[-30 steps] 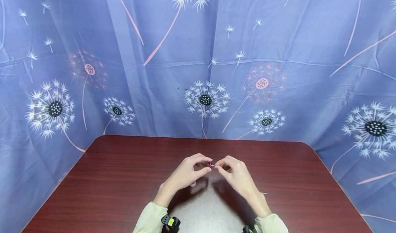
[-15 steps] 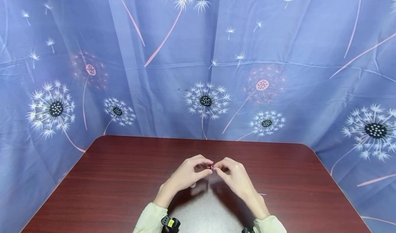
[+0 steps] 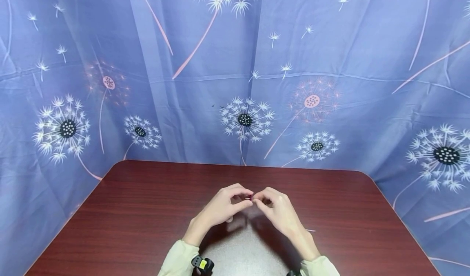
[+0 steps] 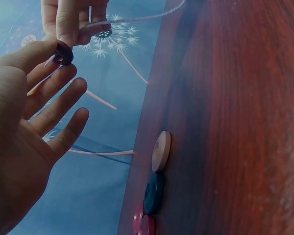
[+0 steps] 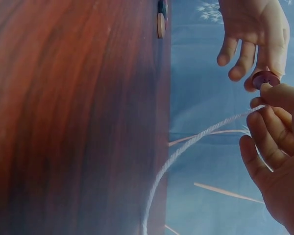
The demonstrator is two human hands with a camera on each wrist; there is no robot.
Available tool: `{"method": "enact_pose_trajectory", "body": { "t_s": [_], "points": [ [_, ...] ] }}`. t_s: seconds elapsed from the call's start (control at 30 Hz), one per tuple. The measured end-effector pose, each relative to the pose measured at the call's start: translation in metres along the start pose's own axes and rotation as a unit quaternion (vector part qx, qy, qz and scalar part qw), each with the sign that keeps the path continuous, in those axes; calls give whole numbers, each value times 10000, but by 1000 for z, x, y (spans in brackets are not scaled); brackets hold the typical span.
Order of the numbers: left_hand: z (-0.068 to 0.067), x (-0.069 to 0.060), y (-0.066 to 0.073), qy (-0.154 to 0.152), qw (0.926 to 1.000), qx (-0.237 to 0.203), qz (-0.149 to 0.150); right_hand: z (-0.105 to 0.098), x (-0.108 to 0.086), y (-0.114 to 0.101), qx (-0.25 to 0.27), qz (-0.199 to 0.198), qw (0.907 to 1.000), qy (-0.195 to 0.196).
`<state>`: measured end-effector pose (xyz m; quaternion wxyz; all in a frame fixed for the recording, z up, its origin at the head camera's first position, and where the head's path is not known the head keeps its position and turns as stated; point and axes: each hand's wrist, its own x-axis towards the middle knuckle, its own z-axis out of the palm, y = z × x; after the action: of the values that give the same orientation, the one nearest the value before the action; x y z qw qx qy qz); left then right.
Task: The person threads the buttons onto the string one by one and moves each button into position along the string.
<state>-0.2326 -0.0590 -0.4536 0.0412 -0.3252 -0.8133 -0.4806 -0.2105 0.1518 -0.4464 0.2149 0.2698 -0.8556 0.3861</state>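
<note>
Between thumb and index finger, my left hand (image 3: 220, 206) (image 4: 34, 107) pinches a dark red button (image 4: 63, 53) (image 5: 265, 80) by its edge. A whitish string (image 4: 142, 18) (image 5: 186, 145) passes into the button, and a short end of it sticks out on the left hand's side in the left wrist view. My right hand (image 3: 280, 213) (image 5: 281, 137) pinches the string close against the button's other face. The two hands meet above the table, fingertips nearly touching. From the right hand the string curves down toward the table.
On the brown table (image 3: 147, 210), below the left hand, lie a pale wooden button (image 4: 161, 152), a dark teal button (image 4: 154, 193) and red buttons (image 4: 147, 225). A patterned blue cloth (image 3: 202, 104) hangs behind the table.
My right hand has moved slightly closer to the left one. The string, earlier outside the button, now shows on its left side too. The left hand stays nearly still.
</note>
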Motion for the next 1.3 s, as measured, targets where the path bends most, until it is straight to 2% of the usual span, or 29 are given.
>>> {"method": "enact_pose_trajectory", "body": {
  "t_s": [0.23, 0.5, 0.73, 0.87, 0.97, 1.13, 1.3],
  "points": [
    [0, 0, 2, -14, 9999, -53, -158, 2, 0, -1, 93, 31, 9999, -29],
    [-1, 0, 3, 92, 9998, 49, -177, 2, -1, -2, 138, -8, 9998, -175],
    [-1, 0, 2, 138, 9986, -39, -507, 2, -1, -3, 128, -91, 9992, -366],
    [0, 0, 3, 58, 9985, -24, -543, 2, -1, -2, 18, 25, 9995, -310],
    [0, 1, 2, 103, 9991, 49, -416, 2, -1, -2, 17, 156, 9994, -313],
    [0, 1, 1, 344, 9982, 470, -119, 2, -1, -3, 200, 460, 9979, -409],
    [1, 1, -1, 404, 9962, 758, -123, 1, 0, -4, 196, 579, 9963, -610]
  ]
}}
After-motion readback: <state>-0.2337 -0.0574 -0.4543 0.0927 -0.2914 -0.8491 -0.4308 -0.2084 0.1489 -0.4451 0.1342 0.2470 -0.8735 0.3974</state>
